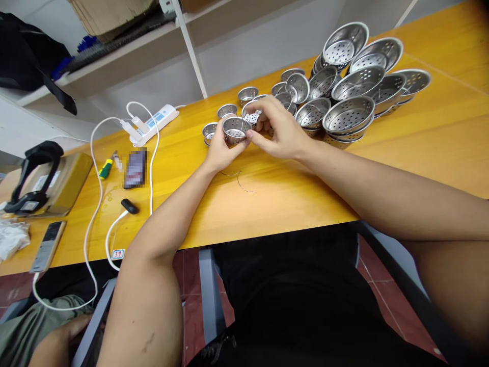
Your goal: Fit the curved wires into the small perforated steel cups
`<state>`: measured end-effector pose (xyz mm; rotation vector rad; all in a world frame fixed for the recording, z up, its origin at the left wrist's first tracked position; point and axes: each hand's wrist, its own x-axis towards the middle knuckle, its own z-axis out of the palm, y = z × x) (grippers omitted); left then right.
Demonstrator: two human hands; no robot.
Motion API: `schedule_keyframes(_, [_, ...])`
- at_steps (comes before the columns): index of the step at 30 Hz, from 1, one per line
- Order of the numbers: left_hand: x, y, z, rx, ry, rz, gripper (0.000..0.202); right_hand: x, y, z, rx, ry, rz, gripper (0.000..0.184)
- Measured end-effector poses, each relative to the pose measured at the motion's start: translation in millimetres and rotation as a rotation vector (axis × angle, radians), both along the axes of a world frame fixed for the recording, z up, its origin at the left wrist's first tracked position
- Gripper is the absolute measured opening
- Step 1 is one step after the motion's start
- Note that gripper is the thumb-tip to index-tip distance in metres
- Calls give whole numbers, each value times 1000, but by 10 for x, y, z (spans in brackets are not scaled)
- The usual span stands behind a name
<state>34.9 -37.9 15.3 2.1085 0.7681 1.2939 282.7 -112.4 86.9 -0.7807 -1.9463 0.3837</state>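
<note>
A small perforated metal cup (236,131) is tilted up in my left hand (220,150), whose fingers and thumb wrap round its side. My right hand (280,130) is bent over the cup's right side, thumb and forefinger near its rim; what its fingertips pinch, if anything, is too small to make out. Just behind, another perforated cup (252,116) is partly hidden by the right hand. Thin curved wires (244,187) lie on the wooden table (206,214) below the hands. Smaller cups (248,94) stand behind and left of my hands.
Stacked perforated metal bowls (349,114) crowd the table's right rear. Leftward are a white power strip (162,122) with cables, a phone (135,168), a yellow-green screwdriver (106,168), a black device (130,206) and a cardboard box (74,183). Another person's arm (57,346) shows at lower left.
</note>
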Motion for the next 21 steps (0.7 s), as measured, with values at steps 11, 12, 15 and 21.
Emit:
schedule_keyframes(11, [-1, -6, 26, 26, 41, 5, 108, -1, -28, 36, 5, -15, 13, 58])
schedule_keyframes(12, [4, -12, 43, 25, 40, 13, 109, -1, -19, 27, 0, -13, 20, 57])
schedule_keyframes(15, [12, -19, 72, 30, 33, 37, 112, 1, 0, 2, -9, -38, 30, 54])
schedule_keyframes(21, [-14, -15, 31, 126, 68, 35, 112, -17, 4, -39, 14, -110, 36, 47])
